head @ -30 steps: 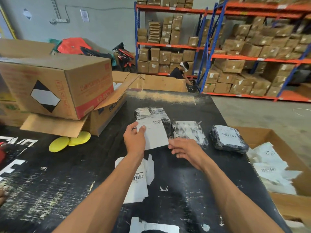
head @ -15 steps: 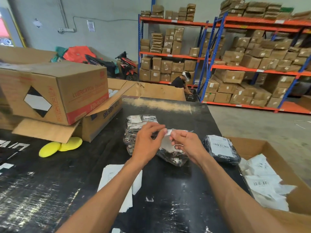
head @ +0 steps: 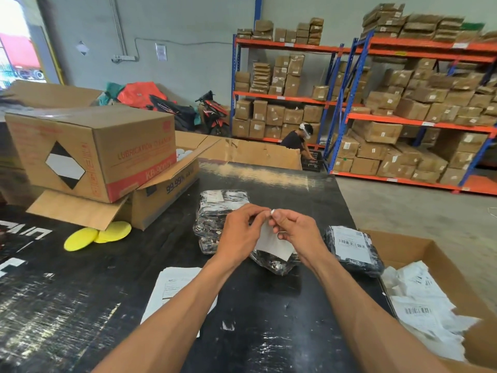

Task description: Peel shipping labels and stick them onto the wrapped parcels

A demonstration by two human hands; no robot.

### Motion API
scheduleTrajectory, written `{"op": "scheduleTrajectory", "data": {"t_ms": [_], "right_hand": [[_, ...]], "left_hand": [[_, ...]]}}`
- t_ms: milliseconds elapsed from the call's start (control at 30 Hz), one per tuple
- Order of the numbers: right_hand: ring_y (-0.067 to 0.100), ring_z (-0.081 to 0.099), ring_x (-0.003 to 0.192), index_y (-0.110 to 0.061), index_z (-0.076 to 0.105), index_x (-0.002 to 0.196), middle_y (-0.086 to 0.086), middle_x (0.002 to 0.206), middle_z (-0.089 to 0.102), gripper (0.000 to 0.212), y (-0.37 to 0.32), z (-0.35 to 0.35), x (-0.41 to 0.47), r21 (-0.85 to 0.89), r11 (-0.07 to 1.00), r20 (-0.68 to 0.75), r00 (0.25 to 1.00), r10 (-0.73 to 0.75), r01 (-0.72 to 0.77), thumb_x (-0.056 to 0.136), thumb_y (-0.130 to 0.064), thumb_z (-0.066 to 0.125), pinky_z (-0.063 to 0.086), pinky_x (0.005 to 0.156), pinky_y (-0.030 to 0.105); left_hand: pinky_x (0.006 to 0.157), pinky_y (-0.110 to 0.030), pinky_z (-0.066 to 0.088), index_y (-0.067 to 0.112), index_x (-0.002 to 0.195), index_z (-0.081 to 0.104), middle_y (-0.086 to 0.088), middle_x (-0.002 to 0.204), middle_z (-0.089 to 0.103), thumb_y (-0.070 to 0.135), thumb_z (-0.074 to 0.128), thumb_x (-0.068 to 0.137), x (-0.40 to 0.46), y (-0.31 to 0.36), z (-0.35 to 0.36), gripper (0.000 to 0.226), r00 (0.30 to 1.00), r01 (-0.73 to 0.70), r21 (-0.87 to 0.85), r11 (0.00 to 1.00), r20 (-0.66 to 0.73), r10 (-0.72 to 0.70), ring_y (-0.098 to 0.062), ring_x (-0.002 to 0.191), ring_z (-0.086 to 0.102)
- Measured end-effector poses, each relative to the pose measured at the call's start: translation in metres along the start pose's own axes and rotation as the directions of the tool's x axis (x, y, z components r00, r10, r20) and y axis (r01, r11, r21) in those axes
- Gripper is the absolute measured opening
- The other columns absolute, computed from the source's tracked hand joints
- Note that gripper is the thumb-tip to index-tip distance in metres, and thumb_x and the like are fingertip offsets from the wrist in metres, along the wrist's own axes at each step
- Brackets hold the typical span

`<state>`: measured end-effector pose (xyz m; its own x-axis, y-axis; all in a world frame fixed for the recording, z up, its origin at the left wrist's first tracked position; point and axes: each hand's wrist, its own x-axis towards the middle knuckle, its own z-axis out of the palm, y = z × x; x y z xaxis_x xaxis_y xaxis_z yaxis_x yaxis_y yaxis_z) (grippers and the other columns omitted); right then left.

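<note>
Both grips pinch one shipping label (head: 273,242): my left hand (head: 239,235) and right hand (head: 295,230) meet at its top corner, fingertips working the backing apart. A second ago it lay flat on the parcels; now it's lifted above the wrapped parcel (head: 274,262) on the desk (head: 80,305), so peeling has begun.
</note>
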<state>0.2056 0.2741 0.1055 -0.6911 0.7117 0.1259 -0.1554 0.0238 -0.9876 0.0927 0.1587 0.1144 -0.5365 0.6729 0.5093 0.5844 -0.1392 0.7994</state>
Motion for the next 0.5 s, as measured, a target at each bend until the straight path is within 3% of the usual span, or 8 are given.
{"op": "scheduleTrajectory", "data": {"t_ms": [500], "right_hand": [[0.01,0.06,0.065,-0.008,0.077,0.097,0.001,0.077,0.074,0.017,0.0023,-0.0094,-0.0018,-0.054,0.998,-0.025,0.999,-0.025,0.023,0.095,-0.023,0.07,0.045,0.063,0.026]], "left_hand": [[0.074,-0.013,0.047,0.019,0.103,0.078,0.009,0.095,0.074,0.027,0.061,0.1,-0.0031,0.0013,0.0108,0.018,0.996,0.089,-0.067,0.994,0.001,-0.089,0.003,0.086,0.064]]}}
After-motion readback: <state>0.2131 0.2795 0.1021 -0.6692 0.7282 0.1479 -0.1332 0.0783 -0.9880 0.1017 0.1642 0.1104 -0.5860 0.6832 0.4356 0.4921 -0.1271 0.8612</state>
